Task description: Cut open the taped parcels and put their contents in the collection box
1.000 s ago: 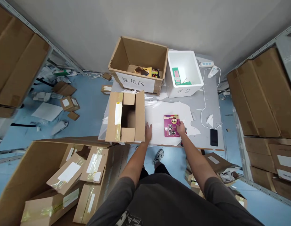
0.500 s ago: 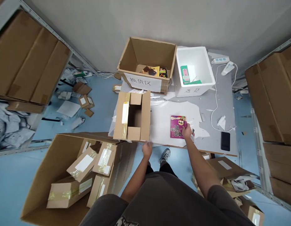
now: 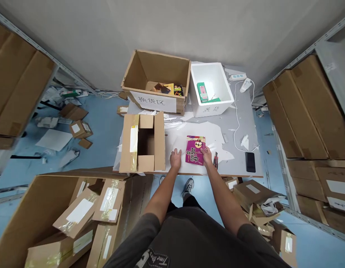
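A purple book (image 3: 195, 150) lies flat on the white paper covering the grey table (image 3: 236, 128). My right hand (image 3: 207, 155) rests on the book's right edge, fingers curled over it. My left hand (image 3: 176, 159) lies on the paper just left of the book, fingers spread, holding nothing. An opened cardboard box (image 3: 142, 142) with tape on its flaps sits at the table's left end, a hand's width from my left hand.
Behind stand a big labelled carton (image 3: 157, 80) with books inside and a white foam bin (image 3: 210, 88). A black phone (image 3: 250, 162), a white cable and a small cutter (image 3: 216, 160) lie on the right. A large carton of taped parcels (image 3: 77, 216) sits on the floor at left. Shelves with boxes flank both sides.
My left hand came back up from the table's front edge onto the paper beside the book. My right hand stays at the book's right edge.
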### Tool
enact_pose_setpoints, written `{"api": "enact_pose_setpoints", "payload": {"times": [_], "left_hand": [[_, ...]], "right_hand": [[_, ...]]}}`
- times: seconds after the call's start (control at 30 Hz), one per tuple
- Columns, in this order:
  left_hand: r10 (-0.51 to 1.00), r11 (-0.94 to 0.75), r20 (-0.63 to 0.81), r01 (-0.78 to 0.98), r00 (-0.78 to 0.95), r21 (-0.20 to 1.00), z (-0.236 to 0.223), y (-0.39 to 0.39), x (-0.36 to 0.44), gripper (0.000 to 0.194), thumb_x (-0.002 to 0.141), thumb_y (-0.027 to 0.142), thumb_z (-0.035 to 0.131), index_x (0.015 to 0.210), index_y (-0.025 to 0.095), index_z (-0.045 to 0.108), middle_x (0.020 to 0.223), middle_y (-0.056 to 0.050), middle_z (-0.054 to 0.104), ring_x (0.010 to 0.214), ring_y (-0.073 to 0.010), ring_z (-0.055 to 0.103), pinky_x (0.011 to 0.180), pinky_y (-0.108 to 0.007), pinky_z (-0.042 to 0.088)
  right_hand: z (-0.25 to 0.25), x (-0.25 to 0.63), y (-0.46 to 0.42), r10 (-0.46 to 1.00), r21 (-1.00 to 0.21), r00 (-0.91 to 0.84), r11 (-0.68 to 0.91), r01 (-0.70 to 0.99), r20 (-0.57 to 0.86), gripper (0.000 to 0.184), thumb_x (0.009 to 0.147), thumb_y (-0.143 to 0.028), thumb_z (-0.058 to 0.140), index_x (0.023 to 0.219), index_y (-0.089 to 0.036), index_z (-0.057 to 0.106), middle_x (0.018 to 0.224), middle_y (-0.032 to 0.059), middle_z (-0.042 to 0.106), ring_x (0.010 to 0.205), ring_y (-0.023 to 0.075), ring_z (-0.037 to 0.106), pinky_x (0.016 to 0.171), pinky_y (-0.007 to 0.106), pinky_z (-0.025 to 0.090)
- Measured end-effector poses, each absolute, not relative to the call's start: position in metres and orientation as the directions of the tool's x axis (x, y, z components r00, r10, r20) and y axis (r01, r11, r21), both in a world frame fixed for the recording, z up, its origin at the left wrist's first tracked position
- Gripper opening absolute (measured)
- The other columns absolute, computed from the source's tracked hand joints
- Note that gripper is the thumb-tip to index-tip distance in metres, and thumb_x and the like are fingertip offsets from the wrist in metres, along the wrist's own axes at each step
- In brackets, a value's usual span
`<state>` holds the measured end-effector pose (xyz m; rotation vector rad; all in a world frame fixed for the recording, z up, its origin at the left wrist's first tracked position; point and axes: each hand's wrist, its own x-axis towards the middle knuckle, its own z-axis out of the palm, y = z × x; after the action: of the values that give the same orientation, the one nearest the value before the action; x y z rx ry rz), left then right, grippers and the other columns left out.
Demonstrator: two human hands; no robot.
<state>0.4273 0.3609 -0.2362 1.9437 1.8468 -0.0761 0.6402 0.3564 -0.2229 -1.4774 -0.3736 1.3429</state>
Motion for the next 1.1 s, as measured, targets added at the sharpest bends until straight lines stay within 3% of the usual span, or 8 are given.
{"api": "enact_pose_setpoints", "payload": {"times": [0.1,0.23,0.37,0.5,0.6,0.7,0.9,1.1], "left_hand": [[0.9,0.016,-0.421,0.959,0.11,0.284,-0.254,0.351,0.404,0.06,0.097,0.013,0.057,0.156,0.022,0.06,0.162,-0.018,0.051,0.141,-0.0368,0.051,0.113,-0.05,0.051],[0.919,0.117,-0.384,0.867,0.089,0.483,-0.267,0.336,0.391,0.072,0.092,0.022,0.064,0.162,0.015,0.051,0.176,-0.021,0.034,0.161,-0.0436,0.029,0.127,-0.062,0.033],[0.911,0.352,-0.397,0.706,-0.108,0.615,-0.26,0.33,0.387,0.083,0.089,0.027,0.069,0.166,0.014,0.042,0.178,-0.025,0.029,0.164,-0.043,0.026,0.13,-0.062,0.026],[0.918,0.363,-0.378,0.645,-0.122,0.673,-0.229,0.33,0.391,0.091,0.086,0.033,0.075,0.168,0.016,0.04,0.179,-0.025,0.025,0.165,-0.0454,0.026,0.131,-0.063,0.024],[0.953,0.28,-0.298,0.538,-0.054,0.795,-0.195,0.332,0.401,0.078,0.088,0.034,0.073,0.161,0.017,0.052,0.174,-0.023,0.038,0.162,-0.0414,0.033,0.13,-0.058,0.03],[0.941,0.332,-0.34,0.237,-0.01,0.913,-0.16,0.335,0.412,0.061,0.096,0.041,0.062,0.153,0.019,0.059,0.151,-0.019,0.066,0.144,-0.0349,0.059,0.121,-0.054,0.045],[0.893,0.447,-0.431,-0.358,0.128,0.82,-0.094,0.337,0.413,0.066,0.1,0.066,0.045,0.136,0.015,0.067,0.127,-0.018,0.078,0.114,-0.0299,0.076,0.097,-0.047,0.061],[0.935,0.315,-0.232,-0.329,0.269,0.89,-0.056,0.323,0.401,0.073,0.075,0.058,0.09,0.132,0.02,0.065,0.124,-0.012,0.078,0.106,-0.0269,0.076,0.094,-0.041,0.061]], "right_hand": [[-0.224,0.636,0.351,0.772,-0.79,0.303,-0.386,-0.476,-0.559,0.056,0.071,-0.052,0.085,0.117,-0.026,0.066,0.117,0.0067,0.081,0.104,0.0305,0.078,0.087,0.045,0.066],[-0.218,0.633,0.348,0.767,-0.784,0.314,-0.367,-0.501,-0.56,0.061,0.071,-0.055,0.085,0.121,-0.027,0.064,0.12,0.0055,0.081,0.107,0.029,0.078,0.087,0.045,0.066],[-0.198,0.633,0.35,0.785,-0.793,0.298,-0.363,-0.49,-0.544,0.061,0.068,-0.056,0.088,0.117,-0.028,0.063,0.115,0.0044,0.081,0.106,0.0283,0.078,0.087,0.045,0.067],[-0.172,0.632,0.353,0.82,-0.815,0.27,-0.35,-0.461,-0.505,0.06,0.068,-0.056,0.089,0.114,-0.028,0.063,0.109,0.0037,0.082,0.102,0.0288,0.079,0.087,0.047,0.067],[-0.149,0.627,0.354,0.835,-0.813,0.266,-0.311,-0.492,-0.481,0.06,0.066,-0.054,0.092,0.112,-0.028,0.063,0.108,0.0033,0.082,0.1,0.0286,0.079,0.089,0.047,0.067],[-0.122,0.621,0.353,0.85,-0.803,0.267,-0.261,-0.536,-0.454,0.059,0.064,-0.051,0.095,0.109,-0.027,0.063,0.108,0.0026,0.082,0.097,0.0267,0.079,0.091,0.046,0.067],[-0.06,0.616,0.341,0.906,-0.832,0.252,-0.163,-0.531,-0.339,0.055,0.069,-0.052,0.094,0.109,-0.027,0.065,0.111,0.0034,0.082,0.1,0.0275,0.079,0.093,0.047,0.067],[-0.017,0.604,0.316,0.948,-0.842,0.194,-0.118,-0.527,-0.254,0.053,0.075,-0.048,0.092,0.116,-0.028,0.066,0.118,0.0041,0.081,0.108,0.0295,0.079,0.094,0.048,0.068]]}}
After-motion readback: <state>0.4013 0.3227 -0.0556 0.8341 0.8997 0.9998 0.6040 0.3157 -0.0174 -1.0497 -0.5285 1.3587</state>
